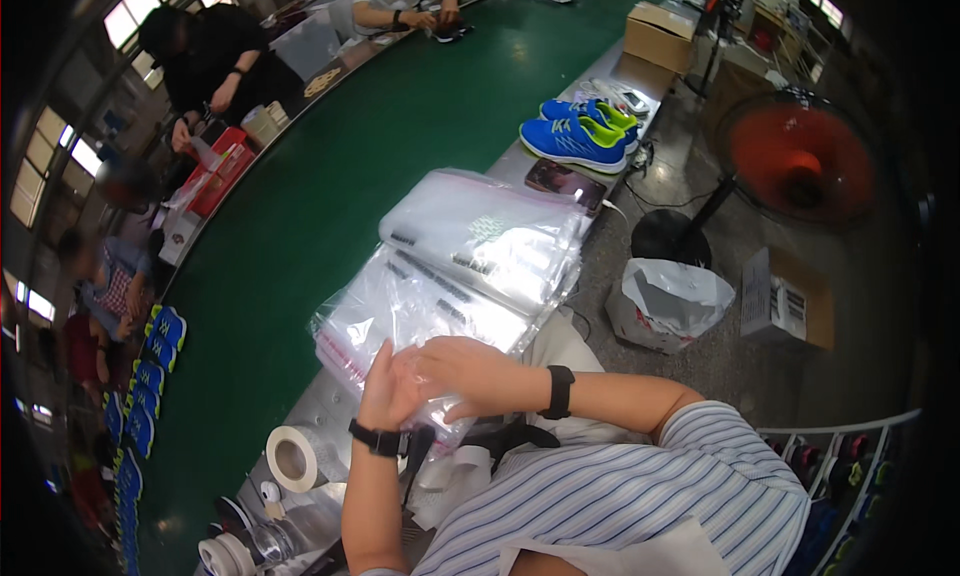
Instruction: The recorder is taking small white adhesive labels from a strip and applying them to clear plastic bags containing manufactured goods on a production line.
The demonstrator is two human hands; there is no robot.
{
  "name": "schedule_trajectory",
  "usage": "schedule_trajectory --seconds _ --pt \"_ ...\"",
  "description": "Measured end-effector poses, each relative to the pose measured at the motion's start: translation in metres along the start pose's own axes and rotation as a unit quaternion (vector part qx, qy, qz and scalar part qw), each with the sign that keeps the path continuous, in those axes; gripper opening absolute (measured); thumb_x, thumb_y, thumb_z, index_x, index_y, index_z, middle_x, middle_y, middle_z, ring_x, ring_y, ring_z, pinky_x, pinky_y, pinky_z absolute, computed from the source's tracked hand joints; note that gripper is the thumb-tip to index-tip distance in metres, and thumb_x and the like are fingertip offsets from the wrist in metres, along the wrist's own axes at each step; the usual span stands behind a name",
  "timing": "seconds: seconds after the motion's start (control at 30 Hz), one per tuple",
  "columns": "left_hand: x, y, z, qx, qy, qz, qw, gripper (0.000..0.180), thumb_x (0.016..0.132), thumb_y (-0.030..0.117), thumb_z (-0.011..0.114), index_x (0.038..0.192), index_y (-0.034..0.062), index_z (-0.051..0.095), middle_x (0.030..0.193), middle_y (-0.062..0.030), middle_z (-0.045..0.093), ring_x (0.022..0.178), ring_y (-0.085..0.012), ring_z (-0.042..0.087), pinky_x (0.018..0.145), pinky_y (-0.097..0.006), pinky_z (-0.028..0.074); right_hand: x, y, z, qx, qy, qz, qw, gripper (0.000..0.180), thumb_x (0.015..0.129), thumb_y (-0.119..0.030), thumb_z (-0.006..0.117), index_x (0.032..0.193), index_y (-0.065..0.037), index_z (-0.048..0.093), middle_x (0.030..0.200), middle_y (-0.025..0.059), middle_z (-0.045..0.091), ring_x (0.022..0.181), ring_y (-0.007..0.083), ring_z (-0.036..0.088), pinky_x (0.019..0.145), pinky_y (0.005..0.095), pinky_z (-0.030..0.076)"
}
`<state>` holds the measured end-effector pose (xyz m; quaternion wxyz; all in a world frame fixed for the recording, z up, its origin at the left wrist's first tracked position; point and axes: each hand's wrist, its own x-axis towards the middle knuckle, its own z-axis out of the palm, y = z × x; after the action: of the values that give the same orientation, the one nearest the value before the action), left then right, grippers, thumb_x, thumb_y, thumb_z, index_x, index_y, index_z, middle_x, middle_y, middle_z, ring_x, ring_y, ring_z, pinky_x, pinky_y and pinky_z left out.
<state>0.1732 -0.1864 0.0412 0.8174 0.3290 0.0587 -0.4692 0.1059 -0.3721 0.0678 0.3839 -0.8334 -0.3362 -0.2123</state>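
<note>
The left forearm [372, 511] rises steeply from the lower edge, left of the frame's centre, to the left wrist [380, 416]; the left hand [396, 388] points upward, palm turned toward the right side. From the right, the bent right arm sends its bare forearm [625, 398] nearly level across to the right wrist [532, 389]. The right hand [470, 378] reaches leftward, back upward, its fingers overlapping the left palm just below mid-frame; whether either grips is unclear.

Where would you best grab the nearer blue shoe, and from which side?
Probably hold the nearer blue shoe by its lime-lined collar at the heel, coming from above and the right: it stands upright, opening facing up, toe pointing left.
</note>
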Motion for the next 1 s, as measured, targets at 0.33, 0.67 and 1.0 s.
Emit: schedule_trajectory --seconds 0.33,0.67,1.0 --pt "-0.117 -0.048 0.013 0.081 0.17 0.178 0.966 0.046 0.094 0.035 0.037 0.124 0.0007 0.042 0.12 -0.0262 0.05 0.104 -0.0379 0.055 0.086 -0.045 0.048 -0.009 0.002 0.023 -0.162 -0.2 0.011 0.966 0.015 0.068 -0.012 0.056 0.081 -0.004 0.057 0.082 0.0076 0.051 0.077 0.0228 0.054 0.057 0.0333 0.048" --pt "-0.189 -0.129 -0.039 0.008 0.32 0.145 0.936 0.037 0.093 0.026 0.046 0.117 -0.0025 0.048 0.103 -0.0132 0.059 0.081 -0.0164 0.055 0.075 -0.029 0.047 0.003 0.009 0.048 -0.064 -0.177 0.023 0.982 0.023 0.078 -0.026 0.059 0.071 -0.004 0.06 0.077 0.0111 0.055 0.071 0.0274 0.058 0.057 0.0384 0.049" --pt "-0.175 -0.119 -0.034 0.132 0.348 0.136 0.918 0.03 0.093 0.026 0.045 0.108 0.0007 0.052 0.091 -0.0103 0.06 0.075 -0.016 0.056 0.066 -0.028 0.047 0.003 0.034 0.052 0.046 -0.184 0.191 0.963 0.034 0.086 -0.03 0.044 0.071 -0.004 0.058 0.069 0.016 0.059 0.069 0.0347 0.058 0.061 0.0448 0.045"
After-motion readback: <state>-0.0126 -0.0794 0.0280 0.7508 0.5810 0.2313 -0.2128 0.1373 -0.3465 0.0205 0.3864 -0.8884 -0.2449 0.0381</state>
